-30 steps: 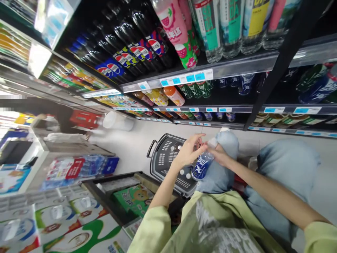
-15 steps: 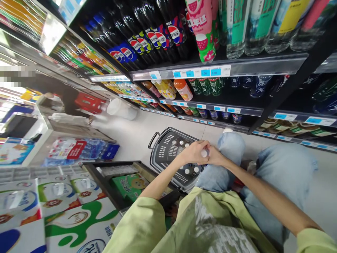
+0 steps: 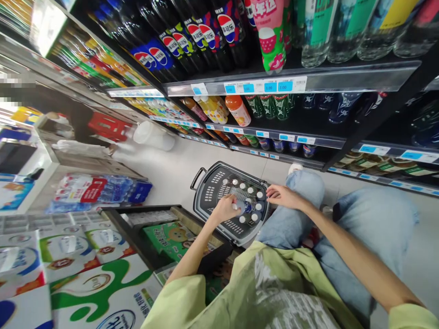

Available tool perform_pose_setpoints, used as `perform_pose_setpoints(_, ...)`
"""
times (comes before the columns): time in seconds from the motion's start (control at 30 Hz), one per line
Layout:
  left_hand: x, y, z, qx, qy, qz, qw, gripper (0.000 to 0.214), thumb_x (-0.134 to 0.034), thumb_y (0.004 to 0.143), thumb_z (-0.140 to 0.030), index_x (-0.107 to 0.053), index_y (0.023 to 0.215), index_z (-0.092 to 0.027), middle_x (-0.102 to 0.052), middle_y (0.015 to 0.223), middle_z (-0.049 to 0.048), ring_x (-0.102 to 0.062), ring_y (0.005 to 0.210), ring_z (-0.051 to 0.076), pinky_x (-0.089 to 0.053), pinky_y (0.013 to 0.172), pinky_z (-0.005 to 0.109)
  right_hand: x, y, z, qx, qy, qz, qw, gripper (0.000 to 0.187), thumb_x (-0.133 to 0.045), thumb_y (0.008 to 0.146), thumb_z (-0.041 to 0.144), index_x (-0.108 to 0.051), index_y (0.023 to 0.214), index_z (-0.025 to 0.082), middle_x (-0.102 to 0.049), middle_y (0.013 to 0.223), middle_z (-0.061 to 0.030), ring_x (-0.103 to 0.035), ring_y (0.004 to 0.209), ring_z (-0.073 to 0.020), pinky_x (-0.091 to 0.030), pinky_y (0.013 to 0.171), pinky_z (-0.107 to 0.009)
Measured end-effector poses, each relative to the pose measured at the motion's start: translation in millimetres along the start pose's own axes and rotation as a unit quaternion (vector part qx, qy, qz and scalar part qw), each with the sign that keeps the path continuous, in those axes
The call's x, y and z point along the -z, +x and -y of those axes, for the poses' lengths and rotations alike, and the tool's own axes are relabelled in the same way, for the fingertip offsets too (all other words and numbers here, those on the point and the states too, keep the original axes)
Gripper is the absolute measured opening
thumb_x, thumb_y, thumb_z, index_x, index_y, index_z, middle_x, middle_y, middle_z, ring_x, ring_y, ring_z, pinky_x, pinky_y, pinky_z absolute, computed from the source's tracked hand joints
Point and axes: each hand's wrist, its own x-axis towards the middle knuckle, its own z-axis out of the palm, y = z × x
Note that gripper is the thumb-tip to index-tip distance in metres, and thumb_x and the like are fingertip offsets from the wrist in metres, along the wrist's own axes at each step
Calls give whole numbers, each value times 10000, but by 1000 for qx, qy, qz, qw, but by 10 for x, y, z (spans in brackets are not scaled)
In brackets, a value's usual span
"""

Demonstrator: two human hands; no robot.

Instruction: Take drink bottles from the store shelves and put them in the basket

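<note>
Drinks shelf (image 3: 360, 76) biggest, across the top. Pale floor (image 3: 183, 167) below it. Printed cartons (image 3: 92, 283) bottom left. Blue jeans (image 3: 291, 203) of the person, lower right. Dark basket (image 3: 206, 208) on the floor between cartons and jeans, handle at its left edge. Wrapped pack of water bottles (image 3: 99, 189) left of basket, apart from it. White bucket (image 3: 154, 135) on the floor, beyond the basket's upper left corner. Cola bottles (image 3: 206, 36) on an upper tier of the shelf, pink bottle (image 3: 269, 41) beside them close to the front edge; orange bottle (image 3: 238, 111) one tier down, also at the front edge. Left hand (image 3: 224, 209) over the basket, fingers curled round the top end of a blue-labelled bottle (image 3: 247, 208), tilted, label end toward basket's right edge; its cap is hidden. Right hand (image 3: 283, 196) holds nothing visible, fingers loosely bent, tips at the basket's upper right corner, contact can't tell. White-capped bottles (image 3: 259, 195) in the basket, curving along its upper and right edges
</note>
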Motion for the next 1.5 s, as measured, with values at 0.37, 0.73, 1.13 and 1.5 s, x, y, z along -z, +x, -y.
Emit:
perform_pose_setpoints(0.37, -796, 283, 493, 201, -71, 30, 976, 198, -771, 776, -257, -691, 919, -145, -735, 809, 29, -714, 730, 185, -506, 720, 237, 41, 5, 159, -29, -1, -5, 1000, 212, -771, 832, 345, -721, 994, 218, -813, 975, -67, -777, 868, -215, -619, 832, -367)
perform_pose_setpoints(0.73, -1206, 411, 840, 226, -86, -9, 970, 219, -673, 885, -321, -694, 1012, -143, -764, 905, 62, -749, 870, 205, -517, 757, 225, 36, 28, 201, -56, -23, 14, 998, 226, -726, 885, 398, -690, 1023, 223, -800, 1005, -66, -778, 899, -212, -625, 857, -359)
perform_pose_setpoints(1.13, -1871, 81, 883, 55, -50, 58, 996, 277, -694, 762, -191, -624, 1029, -192, -658, 1140, 110, -670, 967, 247, -550, 890, 351, 18, 39, 225, -61, -48, 27, 997, 247, -689, 909, 430, -675, 1044, 224, -790, 1037, -79, -764, 941, -218, -622, 855, -364)
perform_pose_setpoints(1.5, -2188, 598, 923, 126, -58, 83, 987, 287, -670, 825, -139, -627, 1105, -181, -637, 1219, 121, -690, 1018, 241, -512, 908, 320, 33, 38, 214, -69, -21, 12, 997, 283, -693, 913, 455, -662, 1069, 220, -786, 1050, -90, -781, 935, -226, -622, 871, -386)
